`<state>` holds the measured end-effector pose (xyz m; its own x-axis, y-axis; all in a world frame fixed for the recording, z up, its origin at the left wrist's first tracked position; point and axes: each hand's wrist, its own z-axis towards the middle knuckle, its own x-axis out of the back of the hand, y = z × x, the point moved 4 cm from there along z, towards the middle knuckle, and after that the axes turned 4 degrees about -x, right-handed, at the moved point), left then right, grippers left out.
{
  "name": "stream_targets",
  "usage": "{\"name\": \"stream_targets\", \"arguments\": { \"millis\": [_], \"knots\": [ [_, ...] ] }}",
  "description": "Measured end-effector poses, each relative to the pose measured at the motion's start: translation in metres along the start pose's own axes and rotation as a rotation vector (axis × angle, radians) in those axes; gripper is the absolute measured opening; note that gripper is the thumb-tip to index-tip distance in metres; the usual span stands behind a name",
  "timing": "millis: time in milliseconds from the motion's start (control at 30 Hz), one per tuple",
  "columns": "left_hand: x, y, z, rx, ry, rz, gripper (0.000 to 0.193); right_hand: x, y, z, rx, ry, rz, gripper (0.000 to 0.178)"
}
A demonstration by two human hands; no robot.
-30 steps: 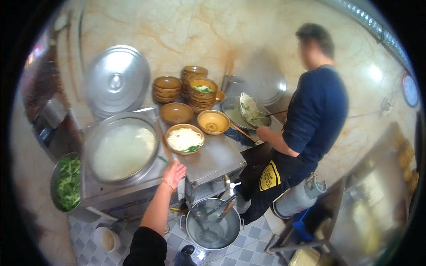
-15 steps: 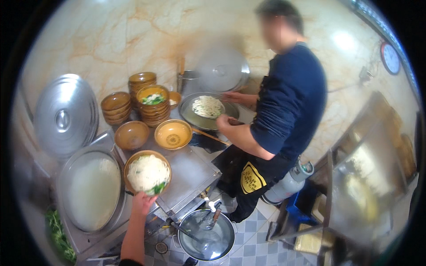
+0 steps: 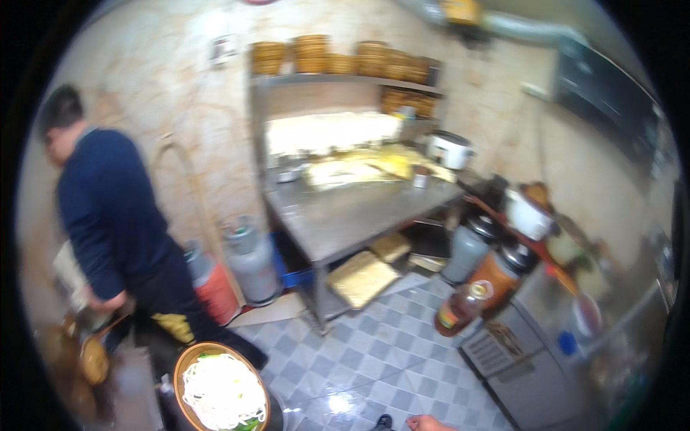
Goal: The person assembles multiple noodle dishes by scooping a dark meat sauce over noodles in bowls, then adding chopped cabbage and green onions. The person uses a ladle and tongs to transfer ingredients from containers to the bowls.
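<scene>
Head view: my R hand (image 3: 429,423) cut off at lower edge, can't tell if spread or pinching; L hand not visible. Noodle bowl (image 3: 221,388) lower L, prob. mid-carry; next move calls for keeping it level, clear of co-worker (image 3: 115,205). Steel table (image 3: 341,221) beyond.

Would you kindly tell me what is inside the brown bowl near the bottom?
White noodles and some green leaves show inside the bowl; whatever lies beneath the noodles is covered.
</scene>
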<state>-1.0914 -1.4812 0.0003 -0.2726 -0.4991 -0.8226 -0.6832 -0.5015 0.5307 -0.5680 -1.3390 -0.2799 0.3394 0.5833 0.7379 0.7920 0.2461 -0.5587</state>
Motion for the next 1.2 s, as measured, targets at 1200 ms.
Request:
{"name": "stream_targets", "arguments": {
  "millis": [1200],
  "knots": [
    [-0.748,-1.120,0.149,0.925,-0.564,0.246,0.080,1.179,0.770,0.248,-0.860,1.314,0.435,0.052]
  ]
}}
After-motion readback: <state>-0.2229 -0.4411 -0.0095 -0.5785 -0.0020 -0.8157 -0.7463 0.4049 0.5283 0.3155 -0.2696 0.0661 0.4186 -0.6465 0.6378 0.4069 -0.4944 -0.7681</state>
